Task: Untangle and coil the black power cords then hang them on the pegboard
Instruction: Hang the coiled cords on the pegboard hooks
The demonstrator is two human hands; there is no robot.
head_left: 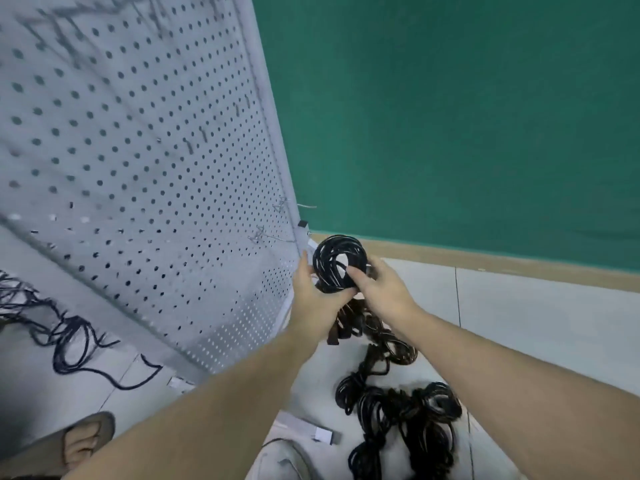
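Head view, downward, near pegboard [145, 161]

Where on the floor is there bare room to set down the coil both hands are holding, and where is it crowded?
Bare tile lies right of the hands, between the tan baseboard and the cord pile. Left hand and right hand grip the coil at the pegboard edge. Crowded: below the hands with the pile, and far left with loose cords near a sandalled foot.
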